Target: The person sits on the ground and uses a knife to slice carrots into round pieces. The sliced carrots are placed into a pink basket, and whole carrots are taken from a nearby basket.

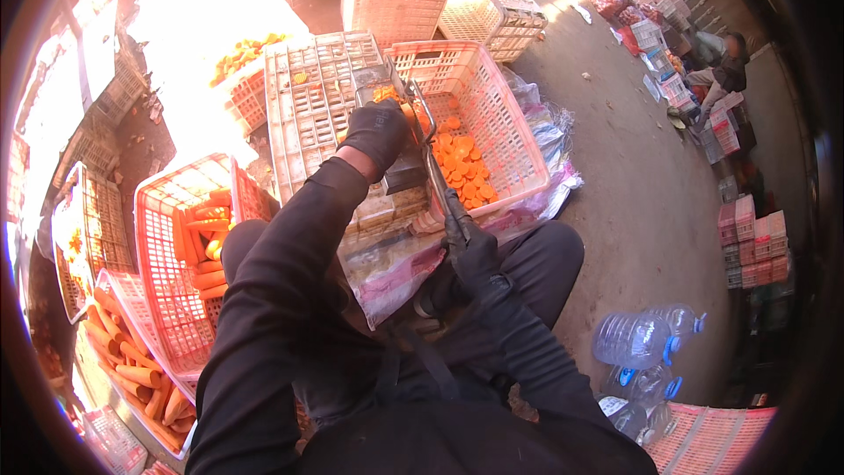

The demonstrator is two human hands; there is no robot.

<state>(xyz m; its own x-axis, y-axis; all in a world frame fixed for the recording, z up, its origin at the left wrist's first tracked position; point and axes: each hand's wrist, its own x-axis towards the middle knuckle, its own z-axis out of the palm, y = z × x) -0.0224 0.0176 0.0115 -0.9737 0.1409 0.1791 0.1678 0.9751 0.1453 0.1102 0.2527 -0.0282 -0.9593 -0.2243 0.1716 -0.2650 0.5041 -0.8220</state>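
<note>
My left hand (379, 132), in a black glove, is closed around a carrot (410, 116), most of it hidden by the fingers. It lies at a metal cutter (403, 175) set on an upturned plastic crate (300, 125). Gripped by its lower end in my right hand (471, 247), also gloved, is the cutter's long metal lever (435, 171). Just beyond the lever, a pink plastic crate (521, 145) holds round carrot slices (465, 165) piled on its floor. A few orange scraps (386, 92) cling to the cutter beside my left hand.
To my left stand a red crate (155, 244) of whole carrots (208, 244) and another load of carrots (132, 363). Stacked crates (399, 0) rise ahead. Plastic bottles (636, 340) lie at lower right. A seated person (722, 76) is far right.
</note>
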